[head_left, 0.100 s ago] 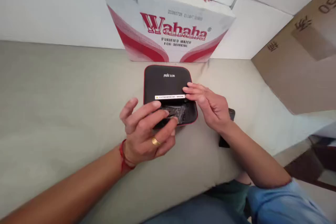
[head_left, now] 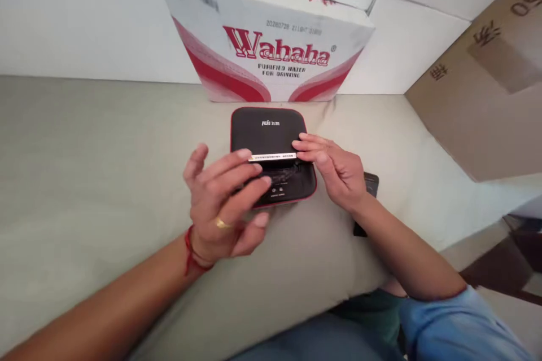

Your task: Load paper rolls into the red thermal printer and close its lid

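A black receipt printer point(head_left: 271, 138) with red trim and a white FEIE logo lies on the pale covered surface. Across its lid runs a white label strip point(head_left: 274, 156); below the strip, a dark recess with shiny clear film shows. My right hand point(head_left: 339, 172) holds the lid's right edge, fingertips on the top and thumb bent beside them. Over the printer's lower left part hovers my left hand point(head_left: 228, 197), fingers spread and thumb apart, nothing visible in it. It hides the left of the recess. Small white icons show on the front panel.
Behind the printer stands a white and red Wahaha water carton point(head_left: 275, 51) against white boxes point(head_left: 76, 17). A brown cardboard box point(head_left: 478, 96) closes off the right. Under my right wrist lies a black phone-like object point(head_left: 371, 183), partly covered.
My left hand has drawn back left and up from the recess, its fingers opening, uncovering the icons on the front panel. My right hand stays at the lid's edge.
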Action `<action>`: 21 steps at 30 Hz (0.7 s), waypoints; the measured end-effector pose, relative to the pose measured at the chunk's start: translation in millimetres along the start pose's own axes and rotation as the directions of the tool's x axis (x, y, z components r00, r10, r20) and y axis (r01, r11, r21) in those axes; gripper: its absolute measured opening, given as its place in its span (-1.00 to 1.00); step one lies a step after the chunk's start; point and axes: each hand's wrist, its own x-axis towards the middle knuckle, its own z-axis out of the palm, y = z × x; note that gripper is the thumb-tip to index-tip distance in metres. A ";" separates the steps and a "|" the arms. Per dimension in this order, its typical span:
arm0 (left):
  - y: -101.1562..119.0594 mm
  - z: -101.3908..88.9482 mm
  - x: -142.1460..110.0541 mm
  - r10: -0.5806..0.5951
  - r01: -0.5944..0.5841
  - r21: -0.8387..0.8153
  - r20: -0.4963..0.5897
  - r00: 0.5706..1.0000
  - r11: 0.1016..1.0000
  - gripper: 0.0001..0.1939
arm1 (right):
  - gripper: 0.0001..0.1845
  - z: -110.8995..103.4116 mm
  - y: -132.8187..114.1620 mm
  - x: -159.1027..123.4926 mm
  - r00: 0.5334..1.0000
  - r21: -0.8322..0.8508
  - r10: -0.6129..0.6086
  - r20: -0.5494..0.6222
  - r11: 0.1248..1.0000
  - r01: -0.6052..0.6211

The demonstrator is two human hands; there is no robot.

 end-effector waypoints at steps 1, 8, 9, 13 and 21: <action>-4.0 -1.3 1.0 -0.052 0.052 -0.024 -0.006 0.999 0.998 -0.63 | -0.48 2.2 0.9 -1.0 1.000 0.007 0.005 -0.018 1.000 -0.005; -22.8 2.2 7.0 -0.422 0.401 -0.231 -0.049 0.905 0.886 -0.49 | -0.54 12.5 1.1 -7.4 0.994 0.055 -0.005 -0.110 0.998 0.012; -23.7 3.3 6.2 -0.428 0.405 -0.239 -0.051 0.902 0.883 -0.49 | -0.54 12.7 0.7 -7.5 0.994 0.049 -0.006 -0.110 0.999 0.012; -26.5 3.7 2.5 -0.389 0.365 -0.252 -0.047 0.920 0.896 -0.51 | -0.47 12.0 -1.7 -5.5 0.994 -0.014 0.019 -0.107 1.000 -0.021; -40.1 1.4 3.3 -0.393 0.396 -0.486 0.114 0.913 0.779 -0.79 | -0.49 11.5 -13.6 -14.3 0.980 -0.128 -0.198 -0.013 0.973 0.194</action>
